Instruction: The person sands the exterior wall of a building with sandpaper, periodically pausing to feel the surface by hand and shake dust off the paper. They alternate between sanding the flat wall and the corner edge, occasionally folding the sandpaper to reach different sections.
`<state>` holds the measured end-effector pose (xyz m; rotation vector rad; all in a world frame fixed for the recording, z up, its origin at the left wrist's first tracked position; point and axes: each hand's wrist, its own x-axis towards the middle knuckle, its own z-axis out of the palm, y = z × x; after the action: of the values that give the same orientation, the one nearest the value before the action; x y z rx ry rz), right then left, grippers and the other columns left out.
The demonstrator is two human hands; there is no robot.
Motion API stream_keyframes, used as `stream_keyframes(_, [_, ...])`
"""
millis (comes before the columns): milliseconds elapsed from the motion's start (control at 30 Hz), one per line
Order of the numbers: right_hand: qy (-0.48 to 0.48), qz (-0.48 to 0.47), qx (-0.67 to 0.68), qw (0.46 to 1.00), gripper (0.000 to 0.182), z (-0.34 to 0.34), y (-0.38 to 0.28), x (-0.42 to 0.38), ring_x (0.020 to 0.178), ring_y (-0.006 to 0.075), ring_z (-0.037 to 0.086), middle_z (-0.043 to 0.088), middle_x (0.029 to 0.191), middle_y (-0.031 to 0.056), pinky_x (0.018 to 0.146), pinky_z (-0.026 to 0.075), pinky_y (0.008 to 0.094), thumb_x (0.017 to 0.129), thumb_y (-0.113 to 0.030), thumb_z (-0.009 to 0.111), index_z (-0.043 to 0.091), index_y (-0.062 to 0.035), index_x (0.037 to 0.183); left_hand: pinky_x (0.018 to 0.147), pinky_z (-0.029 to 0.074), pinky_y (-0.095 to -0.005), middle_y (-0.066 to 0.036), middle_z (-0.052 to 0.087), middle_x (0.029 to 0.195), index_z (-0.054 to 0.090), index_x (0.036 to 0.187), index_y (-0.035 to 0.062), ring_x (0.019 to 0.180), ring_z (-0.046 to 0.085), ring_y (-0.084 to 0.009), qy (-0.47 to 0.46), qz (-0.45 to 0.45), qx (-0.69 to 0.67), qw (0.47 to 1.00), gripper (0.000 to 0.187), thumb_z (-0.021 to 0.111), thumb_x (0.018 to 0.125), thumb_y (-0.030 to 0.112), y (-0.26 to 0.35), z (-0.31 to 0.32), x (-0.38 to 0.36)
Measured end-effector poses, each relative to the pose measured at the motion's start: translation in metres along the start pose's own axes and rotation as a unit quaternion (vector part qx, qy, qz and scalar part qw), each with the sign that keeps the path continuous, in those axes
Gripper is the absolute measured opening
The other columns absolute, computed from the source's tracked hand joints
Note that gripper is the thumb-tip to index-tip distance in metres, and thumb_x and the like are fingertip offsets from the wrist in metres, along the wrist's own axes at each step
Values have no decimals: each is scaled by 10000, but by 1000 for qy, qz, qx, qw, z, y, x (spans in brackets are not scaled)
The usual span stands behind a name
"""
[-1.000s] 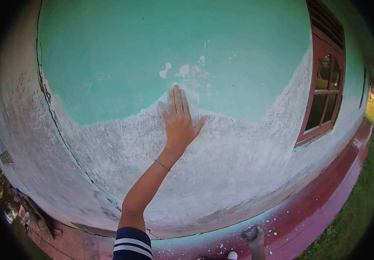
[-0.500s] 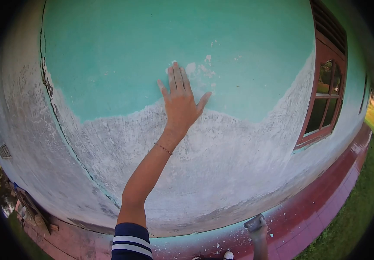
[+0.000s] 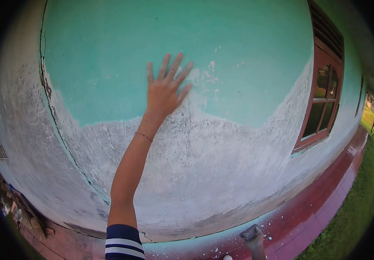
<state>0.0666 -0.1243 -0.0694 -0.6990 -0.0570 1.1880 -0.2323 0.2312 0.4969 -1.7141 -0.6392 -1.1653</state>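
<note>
Head view, landmark: window (image 3: 323,97).
Wall (image 3: 221,182): left of the window, green above, bare grey-white below.
Chipped spots (image 3: 211,74): between the window and your left hand (image 3: 164,92), which is nearer.
Left hand: palm toward the wall, fingers fanned upward, holding nothing; arm outstretched.
Right hand (image 3: 256,242): low, left of the window, wrapped around a grey tool (image 3: 249,234), long axis slanting windowward.

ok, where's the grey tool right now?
The grey tool is at the bottom of the head view, right of centre, held in the right hand and seen against the pale-flecked red floor.
</note>
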Motion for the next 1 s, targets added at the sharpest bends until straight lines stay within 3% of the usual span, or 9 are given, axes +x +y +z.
stream_keyframes(200, [25,-2,14,1000,323,10,32,-13,1026,320,649,669,1152,59,774,533,541,1000,-386,480,587,-172,1217,1176,147,-695,-220,262,1653,387,1574,109,1519,225,-461,28,-110,-12,993,751,574,969,514,26,13,-52])
stream_keyframes(400, [53,14,26,998,319,-24,45,-18,1007,328,647,666,1144,66,763,534,559,992,-399,490,596,-184,1203,1143,249,-696,16,314,1663,360,1580,373,1518,293,-252,-253,98,-109,956,701,555,952,618,88,10,-251])
stream_keyframes(533, [57,3,16,998,341,-41,44,-12,1011,331,641,659,1153,72,790,538,566,985,-417,493,592,-184,1214,1104,312,-685,67,367,1631,381,1563,398,1464,371,-206,-226,100,-46,968,669,581,952,580,51,-2,-288])
stream_keyframes(733, [49,-41,-1,998,343,-19,23,-14,1023,303,640,657,1174,51,806,540,529,1010,-415,460,590,-185,1229,1147,121,-751,-162,250,1674,339,1607,222,1538,196,-433,-52,-227,112,966,700,524,1006,528,-62,-36,-272])
stream_keyframes(833, [70,-20,6,997,347,-11,29,-5,1018,276,643,660,1171,35,799,541,488,1012,-423,470,591,-187,1236,1151,69,-746,-173,112,1707,224,1639,141,1556,89,-452,80,-577,86,808,704,444,1053,464,-106,-38,-313])
stream_keyframes(867, [82,-14,8,997,348,-9,31,-1,1015,266,643,661,1168,30,795,541,473,1011,-426,476,591,-188,1237,1149,31,-744,-223,27,1702,151,1652,147,1548,30,-489,79,-586,112,798,677,378,1079,427,-105,-28,-336])
stream_keyframes(933, [58,2,5,998,372,5,35,0,1064,297,637,656,1217,69,832,543,497,1015,-401,485,584,-154,1275,1123,37,-773,-328,14,1664,151,1647,131,1524,33,-548,85,-486,72,867,706,401,1067,445,-55,-16,-354])
stream_keyframes(967, [47,10,5,999,385,13,39,-1,1089,313,634,653,1242,88,851,544,509,1017,-389,489,580,-138,1294,1090,31,-811,-422,46,1609,219,1626,105,1507,22,-583,-15,-352,10,936,713,426,1048,469,-22,-30,-367])
stream_keyframes(1000, [74,29,-5,997,379,25,43,-1,1070,302,638,655,1219,86,839,544,499,1017,-387,496,572,-138,1292,1077,17,-831,-344,140,1638,326,1582,77,1521,34,-549,-206,-199,-27,958,715,447,1026,509,6,-42,-406])
